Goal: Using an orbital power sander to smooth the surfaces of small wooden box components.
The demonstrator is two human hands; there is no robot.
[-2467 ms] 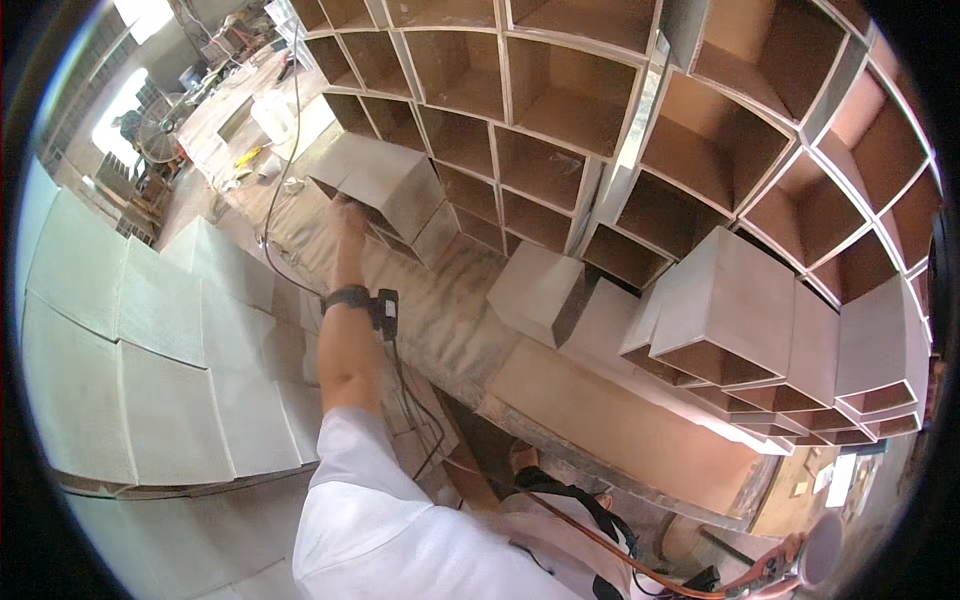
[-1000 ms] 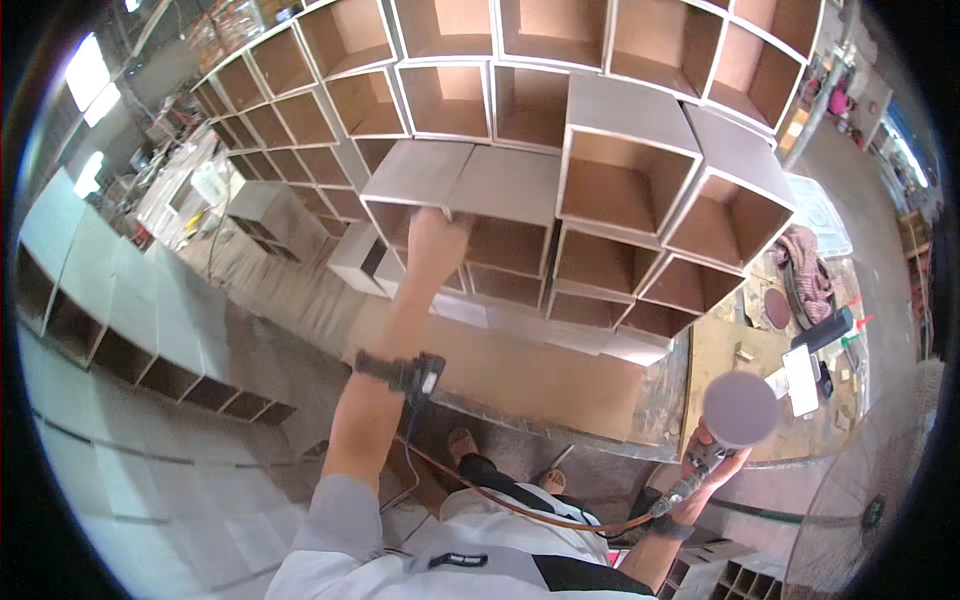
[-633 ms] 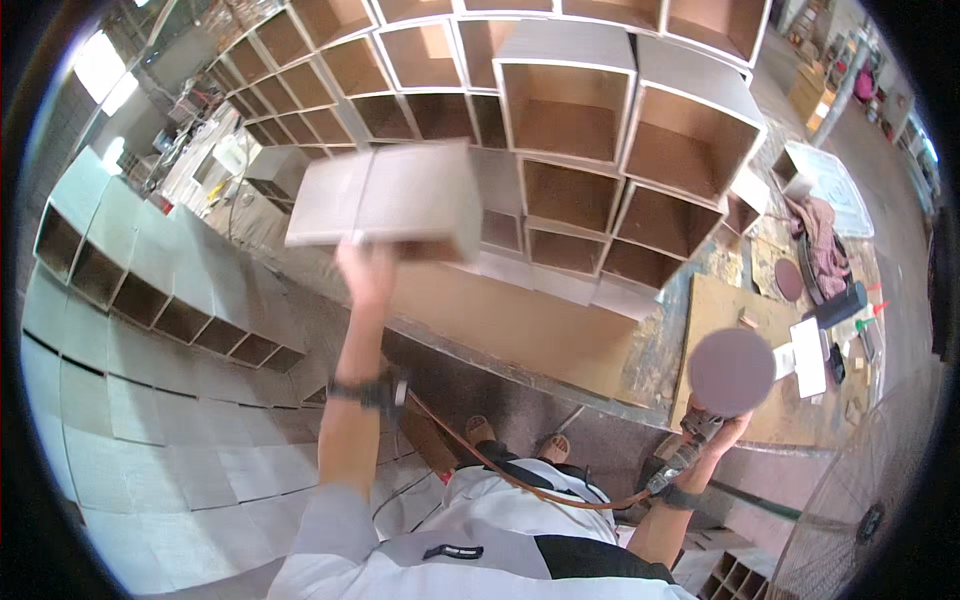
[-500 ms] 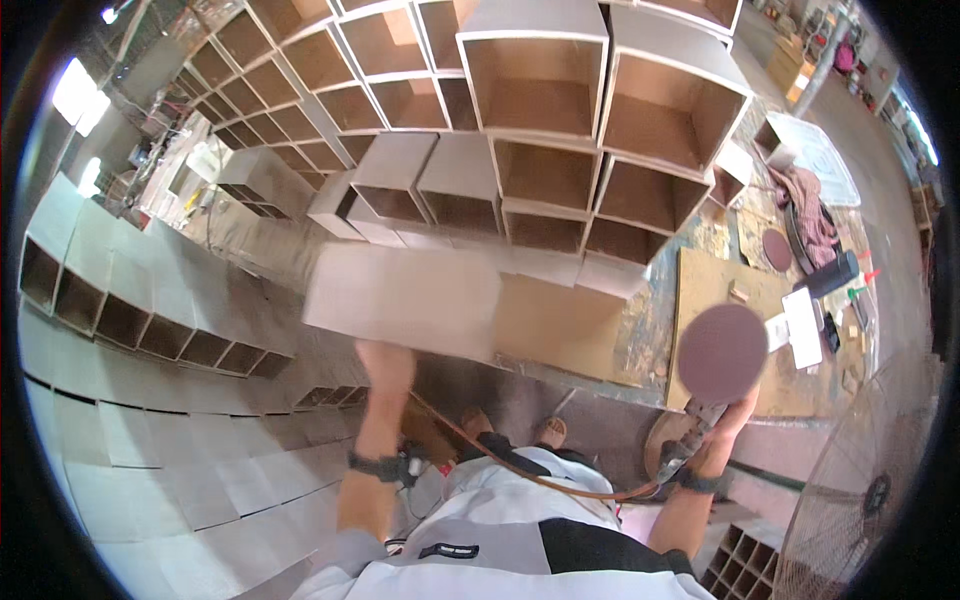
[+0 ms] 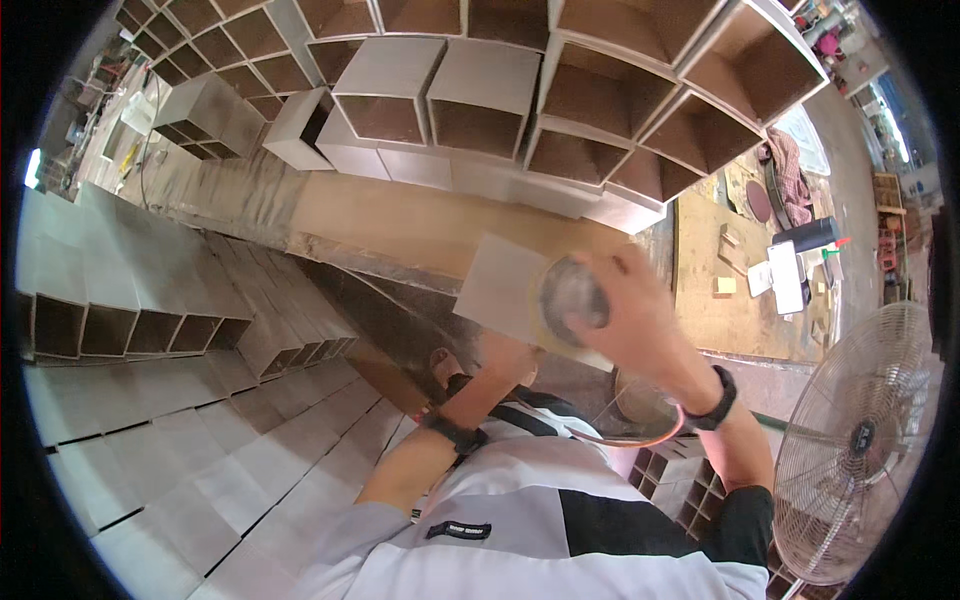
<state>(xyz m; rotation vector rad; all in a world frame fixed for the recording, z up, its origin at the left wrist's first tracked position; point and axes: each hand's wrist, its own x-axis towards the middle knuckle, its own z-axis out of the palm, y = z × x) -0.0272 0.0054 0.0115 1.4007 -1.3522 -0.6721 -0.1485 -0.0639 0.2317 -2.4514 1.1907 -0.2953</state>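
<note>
My right hand is wrapped over the top of a round air sander. The sander's disc is against the upper face of a pale grey box, over the box's right part. Below the box's near side, my left hand supports it, with its fingers mostly hidden beneath. The box is held in front of the workbench edge, turned at an angle. Motion blurs the sander and my right hand. A reddish hose runs back from the sander's side across my shirt.
Stacked open-fronted pale boxes stand along the bench's far side. More boxes fill the left. On the right bench, a brown board carries wood scraps, beside a phone and dark cylinder. A caged fan stands at right.
The sander has swung left from above the right bench, its disc turning from facing up to lying on the box. My left hand has brought the box right and nearer. The view has shifted.
</note>
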